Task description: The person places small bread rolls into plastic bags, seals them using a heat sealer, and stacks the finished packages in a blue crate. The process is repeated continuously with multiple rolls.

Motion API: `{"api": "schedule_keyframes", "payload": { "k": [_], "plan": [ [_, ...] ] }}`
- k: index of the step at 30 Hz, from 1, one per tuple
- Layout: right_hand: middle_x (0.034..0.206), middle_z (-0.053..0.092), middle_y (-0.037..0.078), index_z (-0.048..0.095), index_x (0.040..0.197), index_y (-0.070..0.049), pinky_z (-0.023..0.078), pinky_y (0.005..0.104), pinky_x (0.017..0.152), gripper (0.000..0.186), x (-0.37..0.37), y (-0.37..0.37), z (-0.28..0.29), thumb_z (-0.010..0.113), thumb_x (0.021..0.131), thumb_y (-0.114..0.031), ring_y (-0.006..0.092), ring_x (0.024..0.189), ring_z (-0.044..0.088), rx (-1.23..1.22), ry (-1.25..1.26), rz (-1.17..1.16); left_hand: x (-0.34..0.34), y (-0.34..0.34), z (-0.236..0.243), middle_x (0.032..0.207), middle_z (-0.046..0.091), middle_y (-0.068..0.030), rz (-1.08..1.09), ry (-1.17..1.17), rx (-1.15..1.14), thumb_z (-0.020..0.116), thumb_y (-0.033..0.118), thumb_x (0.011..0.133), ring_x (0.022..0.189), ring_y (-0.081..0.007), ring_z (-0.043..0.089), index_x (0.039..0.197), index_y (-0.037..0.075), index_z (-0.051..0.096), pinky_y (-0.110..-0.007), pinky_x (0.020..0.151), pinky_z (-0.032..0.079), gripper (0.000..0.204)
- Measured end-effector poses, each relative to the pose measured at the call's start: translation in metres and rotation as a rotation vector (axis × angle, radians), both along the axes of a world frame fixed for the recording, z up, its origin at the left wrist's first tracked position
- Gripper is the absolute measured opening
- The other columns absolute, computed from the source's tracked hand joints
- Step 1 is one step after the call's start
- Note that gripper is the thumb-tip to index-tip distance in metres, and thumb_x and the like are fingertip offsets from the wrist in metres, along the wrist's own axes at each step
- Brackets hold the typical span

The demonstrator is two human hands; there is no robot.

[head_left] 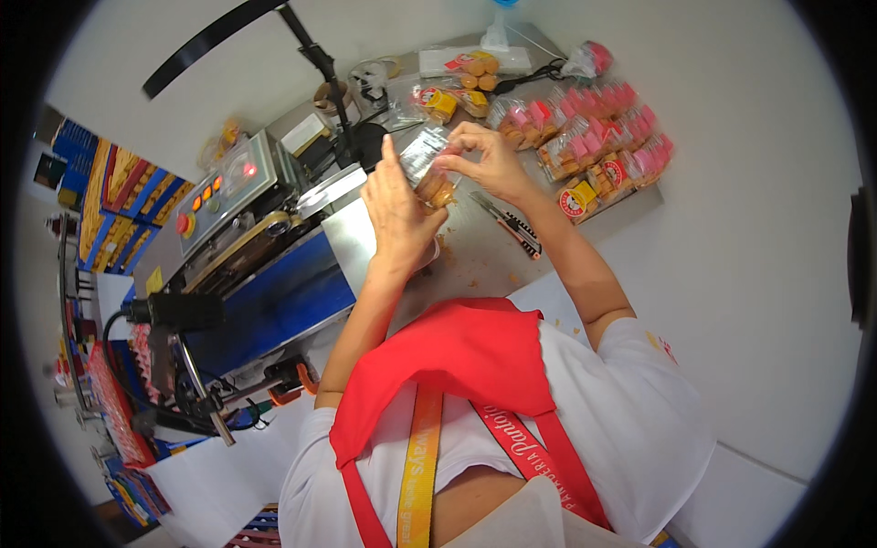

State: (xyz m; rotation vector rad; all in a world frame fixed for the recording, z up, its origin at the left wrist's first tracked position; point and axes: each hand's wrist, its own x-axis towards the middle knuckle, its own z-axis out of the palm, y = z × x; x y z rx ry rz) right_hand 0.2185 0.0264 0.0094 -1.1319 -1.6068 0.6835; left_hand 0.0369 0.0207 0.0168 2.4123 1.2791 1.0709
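Because its clear film looks slick and limp, the bag [422,157], just left of the knife [504,222], probably weighs little, while its biscuits [436,190] may crumble; loose film suits pinching, the filled end gentle cupping. The right grip [489,166] pinches its edge; the left grip [399,215] cups its side, how tightly cannot be told. Right of the knife sit packs [580,146]; left, crumbs [445,251] litter the tabletop [470,269], and farther left a machine [236,196] limits room.
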Motion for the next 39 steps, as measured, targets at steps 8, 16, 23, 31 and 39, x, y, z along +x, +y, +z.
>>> {"api": "schedule_keyframes", "payload": {
  "k": [8, 16, 23, 31, 39],
  "plan": [
    [0.078, 0.063, 0.004, 0.070, 0.081, 0.000, 0.045, 0.0271, 0.075, 0.019, -0.011, 0.015, -0.010, 0.062, 0.089, -0.014, 0.0125, 0.077, 0.056, -0.147, 0.091, 0.143, -0.020, 0.004, -0.011, 0.119, 0.053, -0.0217, -0.020, -0.051, -0.431, 0.083, 0.018, 0.051, 0.111, -0.0357, 0.052, 0.141, -0.003, 0.025, -0.043, 0.094, 0.039, 0.109],
    [0.074, 0.068, 0.004, 0.070, 0.084, 0.003, 0.047, 0.0269, 0.072, 0.035, -0.045, 0.001, -0.056, 0.055, 0.095, -0.027, 0.0088, 0.074, 0.060, -0.481, 0.350, 0.288, -0.053, -0.010, -0.029, 0.120, 0.056, -0.0194, 0.004, -0.004, -0.124, 0.088, 0.026, 0.056, 0.114, -0.0329, 0.052, 0.118, 0.007, 0.060, -0.042, 0.094, 0.043, 0.071],
    [0.087, 0.065, 0.001, 0.066, 0.093, -0.001, 0.044, 0.0257, 0.079, 0.022, -0.037, -0.002, -0.044, 0.062, 0.091, -0.023, 0.0080, 0.085, 0.056, -0.429, 0.168, 0.318, -0.055, -0.002, -0.038, 0.089, 0.070, -0.0126, -0.005, -0.190, 0.026, 0.077, 0.005, 0.070, 0.071, -0.0227, 0.066, 0.091, 0.003, 0.070, -0.030, 0.066, 0.053, 0.023],
    [0.098, 0.058, 0.003, 0.064, 0.083, -0.010, 0.037, 0.0387, 0.085, 0.017, -0.059, -0.010, -0.021, 0.072, 0.070, -0.017, 0.0239, 0.098, 0.052, 0.333, -0.415, 0.016, -0.057, -0.006, -0.038, 0.090, 0.072, -0.0110, 0.010, -0.286, -0.050, 0.074, 0.005, 0.075, 0.050, -0.0058, 0.054, 0.084, 0.003, 0.071, -0.022, 0.045, 0.041, 0.010],
    [0.090, 0.058, 0.002, 0.060, 0.075, -0.010, 0.038, 0.0368, 0.081, 0.015, -0.071, -0.003, -0.031, 0.070, 0.065, -0.015, 0.0220, 0.089, 0.053, 0.345, -0.356, 0.005, -0.060, -0.008, -0.035, 0.088, 0.072, -0.0120, 0.006, -0.292, -0.116, 0.072, 0.005, 0.076, 0.053, -0.0071, 0.055, 0.084, 0.001, 0.071, -0.022, 0.048, 0.042, 0.008]
  ]
}}
